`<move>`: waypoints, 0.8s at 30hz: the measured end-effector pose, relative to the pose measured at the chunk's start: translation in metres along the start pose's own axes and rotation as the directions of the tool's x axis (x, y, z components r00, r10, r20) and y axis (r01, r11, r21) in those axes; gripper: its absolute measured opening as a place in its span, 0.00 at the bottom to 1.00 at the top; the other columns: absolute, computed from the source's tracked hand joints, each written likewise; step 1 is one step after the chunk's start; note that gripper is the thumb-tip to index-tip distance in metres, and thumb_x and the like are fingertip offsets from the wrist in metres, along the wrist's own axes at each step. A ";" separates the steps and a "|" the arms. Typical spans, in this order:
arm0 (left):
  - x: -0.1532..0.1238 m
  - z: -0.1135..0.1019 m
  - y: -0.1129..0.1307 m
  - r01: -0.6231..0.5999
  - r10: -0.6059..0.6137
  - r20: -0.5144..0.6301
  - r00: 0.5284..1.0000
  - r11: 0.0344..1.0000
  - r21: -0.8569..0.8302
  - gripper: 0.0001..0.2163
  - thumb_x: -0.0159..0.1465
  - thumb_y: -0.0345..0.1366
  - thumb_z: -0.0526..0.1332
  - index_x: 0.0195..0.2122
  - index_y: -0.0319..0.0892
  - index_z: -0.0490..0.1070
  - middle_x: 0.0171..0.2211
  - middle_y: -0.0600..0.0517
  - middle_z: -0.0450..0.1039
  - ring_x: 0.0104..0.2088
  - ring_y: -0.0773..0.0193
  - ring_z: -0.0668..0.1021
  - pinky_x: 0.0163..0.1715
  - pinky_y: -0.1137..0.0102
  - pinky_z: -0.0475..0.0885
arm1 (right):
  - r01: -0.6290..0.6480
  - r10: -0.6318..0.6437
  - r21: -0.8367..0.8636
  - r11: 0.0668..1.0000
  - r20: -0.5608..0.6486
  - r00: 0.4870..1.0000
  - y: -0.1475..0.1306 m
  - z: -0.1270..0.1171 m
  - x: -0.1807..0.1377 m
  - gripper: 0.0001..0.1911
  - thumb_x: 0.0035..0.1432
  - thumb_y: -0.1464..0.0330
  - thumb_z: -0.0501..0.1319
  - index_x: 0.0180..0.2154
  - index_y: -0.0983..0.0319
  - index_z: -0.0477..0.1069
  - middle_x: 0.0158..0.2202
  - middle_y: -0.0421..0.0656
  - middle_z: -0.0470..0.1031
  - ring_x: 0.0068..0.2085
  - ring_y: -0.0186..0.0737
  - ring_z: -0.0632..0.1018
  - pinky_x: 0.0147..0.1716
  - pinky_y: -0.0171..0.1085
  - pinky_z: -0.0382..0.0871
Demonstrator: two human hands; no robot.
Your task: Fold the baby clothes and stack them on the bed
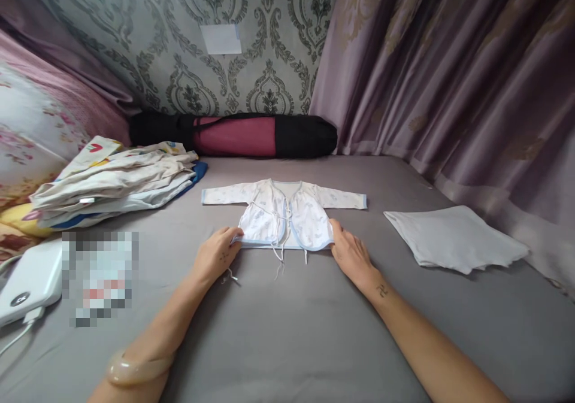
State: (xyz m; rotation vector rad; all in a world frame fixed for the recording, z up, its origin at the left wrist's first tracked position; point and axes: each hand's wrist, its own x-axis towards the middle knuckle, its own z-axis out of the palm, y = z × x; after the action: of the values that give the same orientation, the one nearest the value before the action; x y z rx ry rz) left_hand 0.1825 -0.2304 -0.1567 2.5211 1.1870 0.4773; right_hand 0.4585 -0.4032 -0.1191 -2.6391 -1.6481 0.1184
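A small white baby shirt (284,210) with pale blue trim and tie strings lies flat on the grey bed sheet (287,331), its sleeves spread to both sides. My left hand (218,254) pinches the bottom left corner of its hem. At the bottom right corner of the hem, my right hand (350,252) has its fingers closed on the cloth. Both hands rest on the sheet at the near edge of the shirt. A pale bangle (137,370) sits on my left wrist.
A pile of folded clothes (114,181) lies at the left. A folded white cloth (453,238) lies at the right. A red and black roll bag (233,135) rests against the patterned wall. A white device with a cable (29,283) sits far left. Purple curtains (449,79) hang at the right.
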 end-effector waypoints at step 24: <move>0.041 0.042 0.097 -0.037 0.037 0.036 0.999 0.999 -0.010 0.06 0.61 0.32 0.58 0.39 0.41 0.67 0.35 0.45 0.72 0.37 0.56 0.74 0.34 0.67 0.65 | 0.015 -0.071 0.223 0.975 0.242 0.968 -0.084 -0.035 0.074 0.18 0.58 0.72 0.56 0.49 0.67 0.74 0.47 0.56 0.78 0.48 0.49 0.79 0.38 0.36 0.68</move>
State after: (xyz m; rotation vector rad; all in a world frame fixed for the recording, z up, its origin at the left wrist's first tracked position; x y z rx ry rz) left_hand 0.2907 -0.2625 -0.1471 2.5372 1.1242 0.4435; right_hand 0.4181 -0.2995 -0.0821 -2.5020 -1.6456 0.6177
